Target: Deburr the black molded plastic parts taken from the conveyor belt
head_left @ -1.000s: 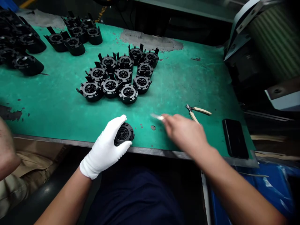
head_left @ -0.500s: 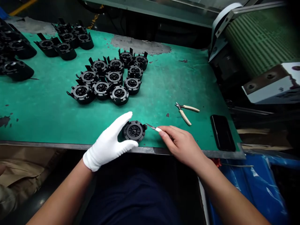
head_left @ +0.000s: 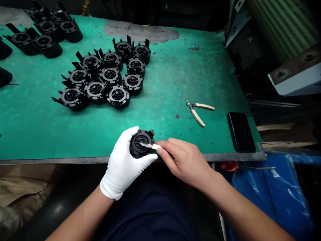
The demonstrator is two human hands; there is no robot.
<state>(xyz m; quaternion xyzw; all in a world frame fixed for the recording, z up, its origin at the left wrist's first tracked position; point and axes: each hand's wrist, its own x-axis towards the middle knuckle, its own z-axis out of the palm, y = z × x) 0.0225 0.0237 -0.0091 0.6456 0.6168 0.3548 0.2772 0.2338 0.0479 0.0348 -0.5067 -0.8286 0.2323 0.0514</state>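
Observation:
My left hand (head_left: 125, 167), in a white glove, is wrapped round a round black plastic part (head_left: 136, 138) at the front edge of the green-topped table. Ribs and rings show on the part's upper face, and a small clip stands at its far right rim. Bare and closed, my right hand (head_left: 182, 159) grips the pale handle of a craft knife (head_left: 154, 146). The knife's thin blade lies over the middle of the part; whether it touches the face I cannot tell.
Several similar black parts (head_left: 117, 95) stand grouped on the green mat (head_left: 160, 97), with more at the far left. Cream-handled side cutters (head_left: 198, 115) lie right of centre, beside a black phone (head_left: 240, 132). A machine (head_left: 293, 72) overhangs the right side.
The knife blade has moved left, from beside the part to over its face. My left hand has closed round the part, which sits turned slightly. The camera view has shifted.

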